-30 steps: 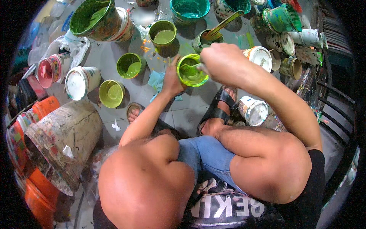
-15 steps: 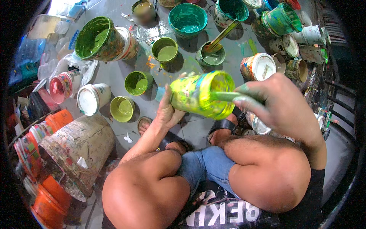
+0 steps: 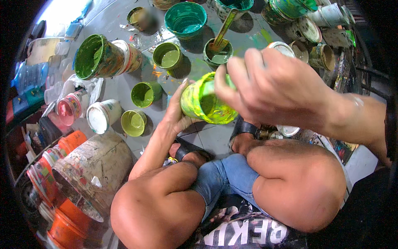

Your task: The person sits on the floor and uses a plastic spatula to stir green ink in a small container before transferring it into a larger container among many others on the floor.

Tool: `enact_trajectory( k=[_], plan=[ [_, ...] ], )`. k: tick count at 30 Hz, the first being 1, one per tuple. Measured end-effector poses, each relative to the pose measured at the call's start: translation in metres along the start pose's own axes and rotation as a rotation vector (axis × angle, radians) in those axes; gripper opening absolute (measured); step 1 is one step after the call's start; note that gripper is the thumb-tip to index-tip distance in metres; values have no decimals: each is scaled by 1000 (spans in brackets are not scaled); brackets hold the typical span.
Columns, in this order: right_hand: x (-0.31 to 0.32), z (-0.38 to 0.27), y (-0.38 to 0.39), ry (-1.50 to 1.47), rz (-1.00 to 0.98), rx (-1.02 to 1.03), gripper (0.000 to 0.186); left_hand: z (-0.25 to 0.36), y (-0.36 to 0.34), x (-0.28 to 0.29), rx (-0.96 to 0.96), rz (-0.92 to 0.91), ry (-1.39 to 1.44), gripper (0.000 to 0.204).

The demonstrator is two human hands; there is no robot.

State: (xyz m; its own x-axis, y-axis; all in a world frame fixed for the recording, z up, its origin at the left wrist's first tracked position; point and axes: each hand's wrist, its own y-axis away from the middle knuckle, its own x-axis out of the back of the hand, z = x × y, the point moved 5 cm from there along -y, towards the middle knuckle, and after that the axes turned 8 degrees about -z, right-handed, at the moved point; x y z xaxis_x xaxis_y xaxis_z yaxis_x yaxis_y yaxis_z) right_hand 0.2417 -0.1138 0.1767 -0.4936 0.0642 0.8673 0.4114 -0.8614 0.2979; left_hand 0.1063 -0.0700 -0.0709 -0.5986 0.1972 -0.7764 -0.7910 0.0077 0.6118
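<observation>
A paint container point(image 3: 198, 103), smeared bright yellow-green, is tilted sideways in front of me, with darker green paint inside. My left hand point(image 3: 177, 110) is wrapped round its left side. My right hand point(image 3: 269, 85) is over the container's right side, fingers curled on a pale green handled tool point(image 3: 211, 88), mostly hidden behind them. Just beyond stand an olive green pot point(image 3: 145, 93), another pot of muted green paint point(image 3: 168, 56) and a cup point(image 3: 217, 58) with a paint-smeared spatula point(image 3: 226, 27) in it.
A teal bucket point(image 3: 184, 20) is at the back, stacked green buckets point(image 3: 89, 58) at upper left. A light olive pot point(image 3: 133, 123) and a white-lidded tub point(image 3: 99, 116) sit left of my feet, near a large stained bucket point(image 3: 99, 166) and orange buckets point(image 3: 66, 224). More tubs point(image 3: 309, 29) crowd the right.
The container dipped toward me and tipped on its side, and is now slightly further up and left. My right hand moved leftward over its mouth, covering more of the tool.
</observation>
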Motion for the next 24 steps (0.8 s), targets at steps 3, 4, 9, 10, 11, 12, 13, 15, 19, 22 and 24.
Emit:
enact_trajectory(
  k=[3, 4, 9, 10, 11, 12, 13, 15, 19, 22, 24],
  plan=[
    [-21, -3, -5, -130, -112, -197, 23, 12, 10, -6, -147, 8, -27, 51],
    [-27, -5, -7, -214, -153, -270, 21, 19, 17, -17, -203, -10, -26, 48],
    [-57, 2, -4, -547, -405, -336, 13, 42, 21, -4, -509, -48, -307, 60],
    [-59, 5, -5, -663, -498, -273, 18, 46, 22, -3, -558, -74, -296, 61],
    [-61, 9, -5, -745, -534, -232, 17, 51, 23, -3, -605, -100, -284, 62],
    [-62, 7, -5, -827, -550, -197, 17, 55, 25, -4, -649, -129, -294, 65],
    [-62, 4, -8, -904, -546, -156, 16, 60, 28, -2, -675, -143, -265, 66],
    [-58, -10, -12, -1007, -509, -88, 15, 67, 33, 2, -725, -171, -207, 68],
    [-53, -25, -9, -1040, -364, -35, 14, 68, 24, 26, -746, -177, -78, 80],
    [-28, -17, -2, -820, -150, -100, 15, 75, 26, 29, -667, -363, -47, 82],
    [-9, -12, 9, -635, -25, -184, 15, 73, 26, 22, -654, -337, -42, 81]
  ],
)
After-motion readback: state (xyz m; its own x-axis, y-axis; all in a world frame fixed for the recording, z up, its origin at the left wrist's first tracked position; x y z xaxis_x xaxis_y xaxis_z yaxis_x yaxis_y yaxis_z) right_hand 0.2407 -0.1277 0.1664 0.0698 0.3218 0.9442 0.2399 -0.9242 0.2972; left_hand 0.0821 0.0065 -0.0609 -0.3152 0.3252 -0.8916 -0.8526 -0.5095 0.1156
